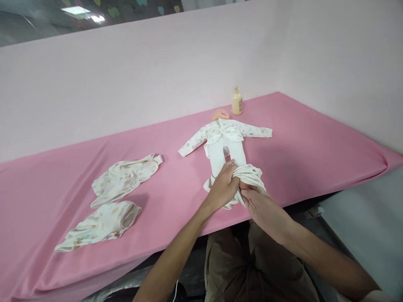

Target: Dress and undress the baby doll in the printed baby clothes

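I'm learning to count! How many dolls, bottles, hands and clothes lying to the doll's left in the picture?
Dressed doll: 1
Bottle: 1
Hands: 2, left hand and right hand
Clothes lying there: 2
Total: 6

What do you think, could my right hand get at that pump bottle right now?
Probably yes, once your right hand leaves the bunched fabric it touches. The pump bottle stands upright beyond the dressed doll, whose low-lying sleeve seems easy to reach over.
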{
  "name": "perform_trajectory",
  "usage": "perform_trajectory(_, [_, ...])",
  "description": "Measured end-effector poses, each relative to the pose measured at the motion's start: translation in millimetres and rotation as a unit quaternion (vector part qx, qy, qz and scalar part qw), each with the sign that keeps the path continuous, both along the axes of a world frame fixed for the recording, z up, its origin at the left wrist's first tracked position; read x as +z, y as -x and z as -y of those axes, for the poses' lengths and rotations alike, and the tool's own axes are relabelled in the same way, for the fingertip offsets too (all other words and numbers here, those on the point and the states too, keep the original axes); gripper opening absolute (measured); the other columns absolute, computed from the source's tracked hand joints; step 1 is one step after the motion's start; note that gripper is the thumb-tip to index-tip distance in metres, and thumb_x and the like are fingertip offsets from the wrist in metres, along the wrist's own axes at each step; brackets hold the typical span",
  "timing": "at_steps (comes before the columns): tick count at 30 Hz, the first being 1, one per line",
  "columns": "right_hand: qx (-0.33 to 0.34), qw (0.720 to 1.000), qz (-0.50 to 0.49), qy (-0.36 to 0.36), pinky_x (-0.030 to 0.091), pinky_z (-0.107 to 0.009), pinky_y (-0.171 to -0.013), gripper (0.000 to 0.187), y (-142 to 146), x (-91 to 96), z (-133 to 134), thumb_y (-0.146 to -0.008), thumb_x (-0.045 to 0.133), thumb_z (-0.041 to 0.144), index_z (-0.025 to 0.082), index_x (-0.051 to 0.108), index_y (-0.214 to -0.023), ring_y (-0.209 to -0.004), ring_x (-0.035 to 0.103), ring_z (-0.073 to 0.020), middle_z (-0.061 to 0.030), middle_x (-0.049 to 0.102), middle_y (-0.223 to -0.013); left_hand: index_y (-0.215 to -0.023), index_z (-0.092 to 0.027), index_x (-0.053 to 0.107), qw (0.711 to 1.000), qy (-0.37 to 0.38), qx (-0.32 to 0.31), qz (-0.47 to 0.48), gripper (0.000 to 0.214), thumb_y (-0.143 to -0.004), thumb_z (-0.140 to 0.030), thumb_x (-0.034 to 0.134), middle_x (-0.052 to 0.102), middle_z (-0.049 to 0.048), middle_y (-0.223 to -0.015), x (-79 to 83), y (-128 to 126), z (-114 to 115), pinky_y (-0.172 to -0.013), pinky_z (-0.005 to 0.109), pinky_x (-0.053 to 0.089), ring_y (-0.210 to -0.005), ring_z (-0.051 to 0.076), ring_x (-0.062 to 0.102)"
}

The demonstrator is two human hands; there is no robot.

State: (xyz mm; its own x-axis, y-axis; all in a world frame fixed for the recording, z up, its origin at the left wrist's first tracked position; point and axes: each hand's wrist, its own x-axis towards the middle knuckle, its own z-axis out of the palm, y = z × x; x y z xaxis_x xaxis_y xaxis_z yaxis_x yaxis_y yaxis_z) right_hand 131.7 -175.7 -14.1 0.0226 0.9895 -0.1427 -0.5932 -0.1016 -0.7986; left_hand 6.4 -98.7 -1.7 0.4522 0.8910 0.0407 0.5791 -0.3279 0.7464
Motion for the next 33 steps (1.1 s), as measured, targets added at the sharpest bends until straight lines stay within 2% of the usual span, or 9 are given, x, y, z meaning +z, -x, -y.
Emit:
perform_trajectory(3, [0.087, 0.996, 0.014, -0.005, 0.040, -0.033, -0.109, 0.030, -6.6, -5.8, 4.3, -0.085, 0.062, 0.026, 0.029, 0.066, -0.115, -0.121, 0.052, -0.0164, -0.0005, 0.063, -0.119, -0.096, -0.019, 0.059, 0.999, -0.011, 0.034, 0.019, 0.025, -0.087, -0.017, 0.035, 0.044, 0.0047, -0.147, 1.2, -2.9, 0.1, -0.108, 0.039, 0.039, -0.135, 0.022, 0.043])
perform_trajectory(6, [0.115, 0.989, 0.086, -0.048, 0.031, -0.034, -0.115, 0.036, -16.8, -7.8, 7.4, -0.090, 0.059, 0.029, 0.029, 0.060, -0.126, -0.130, 0.045, -0.0172, -0.0007, 0.056, -0.133, -0.082, -0.018, 0.057, 0.997, -0.018, 0.061, 0.038, 0.020, -0.085, -0.016, 0.037, 0.051, 0.0052, -0.141, 2.7, -6.7, 0.9, -0.105, 0.039, 0.042, -0.130, 0.022, 0.048])
perform_trajectory(11, [0.066, 0.962, 0.257, -0.061, 0.042, -0.038, -0.104, 0.030, -24.7, -12.5, -0.1, -0.090, 0.058, 0.037, 0.025, 0.066, -0.116, -0.110, 0.058, -0.0207, -0.0033, 0.067, -0.109, -0.070, -0.019, 0.056, 0.996, 0.005, 0.077, 0.044, 0.021, -0.084, -0.019, 0.040, 0.053, 0.0032, -0.139, 4.3, -11.3, 0.4, -0.101, 0.040, 0.044, -0.126, 0.024, 0.051])
perform_trajectory(17, [0.017, 0.982, 0.175, -0.066, 0.049, -0.035, -0.098, 0.031, -18.5, -24.6, -10.3, -0.088, 0.062, 0.039, 0.023, 0.067, -0.113, -0.107, 0.061, -0.0194, -0.0042, 0.068, -0.113, -0.098, -0.020, 0.063, 0.995, 0.024, 0.070, 0.063, 0.024, -0.084, -0.020, 0.044, 0.049, 0.0047, -0.141, -1.4, -4.4, -2.9, -0.109, 0.038, 0.038, -0.130, 0.022, 0.047])
perform_trajectory(21, [-0.054, 0.980, 0.180, -0.066, 0.052, -0.035, -0.091, 0.029, -21.8, -31.6, -9.8, -0.080, 0.071, 0.036, 0.023, 0.070, -0.105, -0.096, 0.066, -0.0197, -0.0046, 0.071, -0.103, -0.116, -0.022, 0.059, 0.995, 0.025, 0.038, 0.084, 0.033, -0.085, -0.022, 0.047, 0.047, 0.0047, -0.142, -8.2, 5.5, -6.3, -0.109, 0.035, 0.037, -0.131, 0.021, 0.045])
perform_trajectory(24, [-0.049, 0.969, 0.224, -0.091, 0.052, -0.034, -0.088, 0.026, -26.6, -35.4, -12.1, -0.080, 0.071, 0.031, 0.024, 0.070, -0.105, -0.095, 0.065, -0.0196, -0.0045, 0.071, -0.104, -0.119, -0.021, 0.058, 0.996, 0.018, 0.035, 0.076, 0.035, -0.085, -0.022, 0.048, 0.048, 0.0057, -0.140, -10.2, 8.1, -7.5, -0.110, 0.034, 0.036, -0.130, 0.020, 0.046])
perform_trajectory(27, [-0.049, 0.926, 0.343, -0.150, 0.050, -0.037, -0.088, 0.024, -32.0, -42.2, -17.9, -0.084, 0.063, 0.026, 0.027, 0.068, -0.108, -0.096, 0.063, -0.0203, -0.0034, 0.070, -0.105, -0.119, -0.022, 0.057, 0.998, -0.017, 0.022, 0.051, 0.034, -0.086, -0.021, 0.046, 0.051, 0.0057, -0.136, -10.0, 7.6, -8.4, -0.106, 0.034, 0.039, -0.126, 0.020, 0.048])
perform_trajectory(31, [-0.123, 0.805, 0.529, -0.239, 0.045, -0.047, -0.094, 0.023, -41.8, -57.7, -28.5, -0.079, 0.061, 0.019, 0.027, 0.069, -0.099, -0.103, 0.057, -0.0262, -0.0067, 0.066, -0.106, -0.122, -0.021, 0.054, 0.997, -0.077, -0.021, -0.002, 0.037, -0.088, -0.018, 0.043, 0.056, 0.0057, -0.128, -6.2, 7.8, -13.0, -0.102, 0.034, 0.041, -0.120, 0.021, 0.051])
perform_trajectory(33, [-0.135, 0.761, 0.583, -0.249, 0.043, -0.050, -0.096, 0.019, -49.3, -62.4, -33.7, -0.077, 0.062, 0.019, 0.026, 0.069, -0.093, -0.107, 0.054, -0.0284, -0.0091, 0.064, -0.106, -0.122, -0.021, 0.055, 0.994, -0.092, -0.046, -0.032, 0.036, -0.088, -0.019, 0.044, 0.058, 0.0058, -0.124, -1.9, 10.2, -16.6, -0.100, 0.034, 0.042, -0.116, 0.022, 0.053])
